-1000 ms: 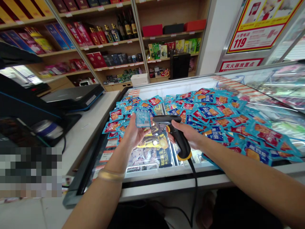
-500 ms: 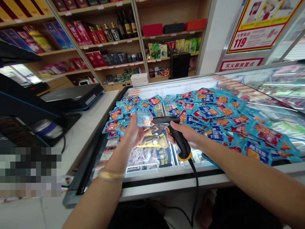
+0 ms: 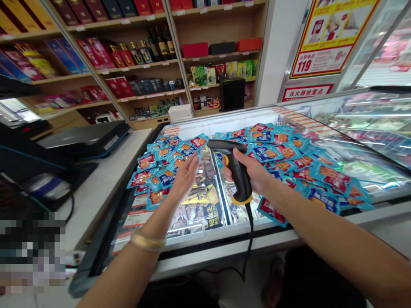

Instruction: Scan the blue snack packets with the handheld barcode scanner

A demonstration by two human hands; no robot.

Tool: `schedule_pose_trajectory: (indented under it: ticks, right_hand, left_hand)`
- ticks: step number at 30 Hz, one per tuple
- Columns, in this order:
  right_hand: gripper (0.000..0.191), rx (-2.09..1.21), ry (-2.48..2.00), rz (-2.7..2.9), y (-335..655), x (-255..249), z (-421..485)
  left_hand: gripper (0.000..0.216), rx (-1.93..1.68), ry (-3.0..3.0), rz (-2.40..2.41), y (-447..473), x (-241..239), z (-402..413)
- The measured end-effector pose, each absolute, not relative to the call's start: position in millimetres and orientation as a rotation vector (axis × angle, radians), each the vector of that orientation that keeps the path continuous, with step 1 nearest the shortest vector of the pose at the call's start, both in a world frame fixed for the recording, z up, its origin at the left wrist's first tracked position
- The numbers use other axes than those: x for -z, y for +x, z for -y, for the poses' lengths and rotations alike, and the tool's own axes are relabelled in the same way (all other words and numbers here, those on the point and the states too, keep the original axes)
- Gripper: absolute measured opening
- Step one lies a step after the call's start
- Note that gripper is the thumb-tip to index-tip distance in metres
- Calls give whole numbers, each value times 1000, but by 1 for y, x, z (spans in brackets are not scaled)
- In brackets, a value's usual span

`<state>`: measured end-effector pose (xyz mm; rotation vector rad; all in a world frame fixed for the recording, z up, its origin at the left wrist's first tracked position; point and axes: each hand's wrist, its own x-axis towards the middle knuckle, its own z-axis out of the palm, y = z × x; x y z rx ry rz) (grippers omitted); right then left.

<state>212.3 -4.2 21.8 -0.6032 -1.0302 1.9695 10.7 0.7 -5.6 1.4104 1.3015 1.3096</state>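
Observation:
My right hand [image 3: 253, 173] grips the handle of a black and yellow barcode scanner [image 3: 236, 171], its head pointing left and its cable hanging down in front of the freezer. My left hand [image 3: 186, 174] is open, fingers stretched out, holding nothing, above the left pile of blue snack packets [image 3: 160, 164]. A larger pile of the same blue and red packets [image 3: 289, 158] lies to the right of the scanner on the freezer's glass lid [image 3: 205, 201]. A gold bangle sits on my left wrist.
A white counter [image 3: 105, 179] with a black register and cables stands on the left. Wooden shelves [image 3: 144, 64] with boxes and bottles fill the back wall. More glass freezer lids [image 3: 359, 119] extend to the right. A red and yellow poster [image 3: 324, 38] hangs at upper right.
The blue packet that my left hand held up to the scanner is gone from it, and the hand has opened over the left pile. The view has shifted slightly.

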Motion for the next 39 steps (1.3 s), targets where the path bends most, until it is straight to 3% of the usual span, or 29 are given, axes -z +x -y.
schedule_pose_trajectory:
  ticks: [10, 20, 30, 39]
  right_hand:
    - [40, -1635, -746, 887, 320, -37, -7]
    - [43, -1562, -803, 757, 347, -17, -10]
    - [40, -1597, -763, 821, 326, -33, -5]
    - [43, -1872, -660, 1012, 217, -39, -1]
  left_hand:
    - [49, -1101, 2341, -1328, 115, -14, -44]
    - [50, -826, 2445, -1486, 160, -7, -54]
    - [41, -1159, 2263, -1480, 93, -18, -37]
    - [46, -1241, 2036, -1953, -27, -3, -18]
